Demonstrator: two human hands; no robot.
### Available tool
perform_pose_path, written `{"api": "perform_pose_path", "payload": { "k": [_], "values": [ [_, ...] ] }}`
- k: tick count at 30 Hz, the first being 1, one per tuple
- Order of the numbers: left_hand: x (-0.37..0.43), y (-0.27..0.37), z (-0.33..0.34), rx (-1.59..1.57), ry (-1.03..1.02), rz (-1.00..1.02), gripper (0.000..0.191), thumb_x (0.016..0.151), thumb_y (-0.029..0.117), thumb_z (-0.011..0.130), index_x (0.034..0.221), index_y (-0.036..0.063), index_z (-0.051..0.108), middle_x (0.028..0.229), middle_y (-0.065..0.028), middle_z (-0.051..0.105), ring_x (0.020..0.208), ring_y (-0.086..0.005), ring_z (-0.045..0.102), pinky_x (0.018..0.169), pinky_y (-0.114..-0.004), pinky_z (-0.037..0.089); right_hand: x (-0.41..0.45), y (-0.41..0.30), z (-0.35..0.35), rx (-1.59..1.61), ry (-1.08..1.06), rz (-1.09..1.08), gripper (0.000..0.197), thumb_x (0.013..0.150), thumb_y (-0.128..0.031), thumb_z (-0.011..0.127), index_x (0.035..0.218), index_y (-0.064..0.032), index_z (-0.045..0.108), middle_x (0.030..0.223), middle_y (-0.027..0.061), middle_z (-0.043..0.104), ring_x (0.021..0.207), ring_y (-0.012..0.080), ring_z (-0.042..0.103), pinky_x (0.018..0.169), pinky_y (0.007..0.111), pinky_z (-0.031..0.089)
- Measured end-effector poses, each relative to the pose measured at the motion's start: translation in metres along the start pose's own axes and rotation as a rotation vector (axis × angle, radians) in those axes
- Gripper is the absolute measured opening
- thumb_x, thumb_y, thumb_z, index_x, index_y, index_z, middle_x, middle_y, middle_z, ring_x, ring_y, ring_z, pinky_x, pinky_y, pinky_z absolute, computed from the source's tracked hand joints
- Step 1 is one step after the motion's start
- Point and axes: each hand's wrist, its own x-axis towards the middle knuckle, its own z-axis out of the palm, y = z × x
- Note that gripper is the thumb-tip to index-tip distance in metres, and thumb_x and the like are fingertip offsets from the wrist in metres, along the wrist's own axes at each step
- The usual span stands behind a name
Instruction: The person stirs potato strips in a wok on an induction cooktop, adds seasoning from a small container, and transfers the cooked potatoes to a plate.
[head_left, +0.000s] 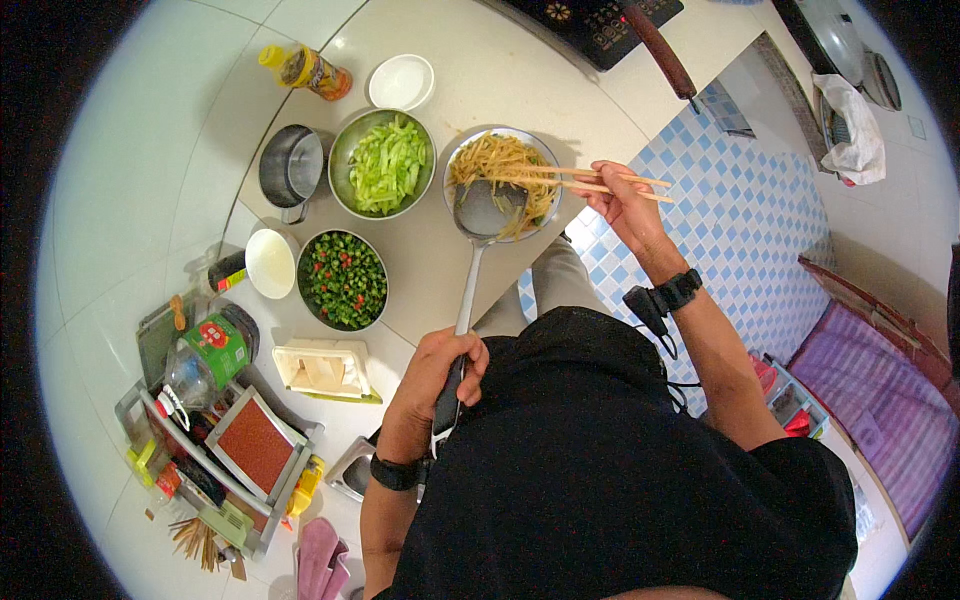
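My left hand is closed around the dark handle of a metal ladle, whose bowl rests on the food in a white bowl. That white bowl holds light brown shredded food, perhaps potato strips, with green bits. In my right hand is a pair of wooden chopsticks, their tips at the shreds above the ladle. Left of it stand a metal bowl of chopped green vegetable and a bowl of chopped green and red peppers.
Around the bowls stand a metal cup, a small white bowl, a white dish and a yellow-capped bottle. A pan handle juts over the induction cooker. A condiment rack is at the lower left.
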Motion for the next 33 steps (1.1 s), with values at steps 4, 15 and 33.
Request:
{"api": "perform_pose_path", "payload": {
  "k": [4, 15, 33],
  "values": [
    [-0.001, 0.003, 0.003, 0.0, -0.001, 0.001, 0.021, 0.086, 0.017, 0.044, 0.071, 0.0019, 0.046, 0.061, -0.0079, 0.049, 0.036, -0.0108, 0.041, 0.036, -0.026, 0.039, -0.006, 0.003, 0.014, -0.008, -0.065, 0.055, 0.024, 0.089, -0.015, 0.049, 0.102, 0.0048, 0.053, 0.092, 0.0172, 0.061, 0.079, 0.0207, 0.064, 0.06, 0.02, 0.055],
    [-0.004, 0.003, 0.008, 0.008, -0.022, -0.017, 0.02, 0.085, 0.016, 0.044, 0.071, 0.0023, 0.046, 0.06, -0.0072, 0.048, 0.036, -0.0102, 0.04, 0.035, -0.025, 0.038, -0.003, -0.005, 0.01, -0.095, -0.022, 0.025, 0.022, 0.089, -0.014, 0.049, 0.101, 0.0041, 0.055, 0.094, 0.0176, 0.061, 0.082, 0.0212, 0.064, 0.062, 0.021, 0.055],
    [-0.006, -0.007, 0.004, 0.032, 0.08, 0.051, 0.019, 0.084, 0.016, 0.045, 0.07, 0.0022, 0.047, 0.061, -0.0076, 0.049, 0.036, -0.0113, 0.04, 0.036, -0.025, 0.038, -0.018, -0.031, -0.002, -0.178, 0.01, 0.013, 0.024, 0.089, -0.015, 0.05, 0.103, 0.0034, 0.054, 0.092, 0.0164, 0.062, 0.079, 0.0219, 0.064, 0.063, 0.023, 0.055]
  ]
}}
